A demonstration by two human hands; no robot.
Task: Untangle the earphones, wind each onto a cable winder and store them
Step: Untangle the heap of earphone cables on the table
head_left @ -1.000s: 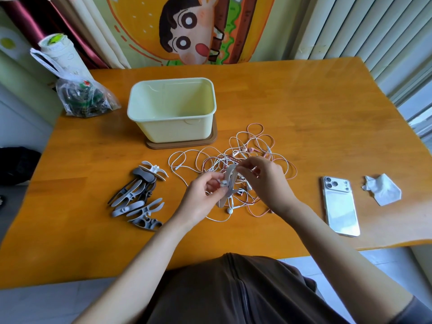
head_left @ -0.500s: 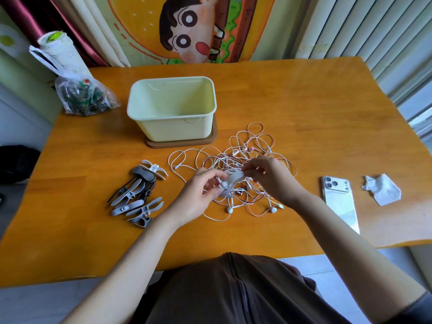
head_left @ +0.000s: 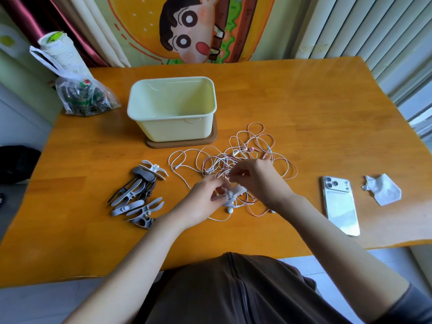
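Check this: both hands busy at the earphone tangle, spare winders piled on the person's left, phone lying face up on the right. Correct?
No: the phone lies face down, its camera lenses showing in the head view. The rest holds: the left hand, holding a winder, and the right hand are at the earphone tangle, spare winders piled on the person's left, phone on the right.

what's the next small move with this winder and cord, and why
Probably pull the cord that the right hand pinches clear of the earphones, feeding it toward the cable winder gripped by the left hand. White and pink cords lie crossed in one heap, so winding now would likely drag the knot along. The bin is empty.
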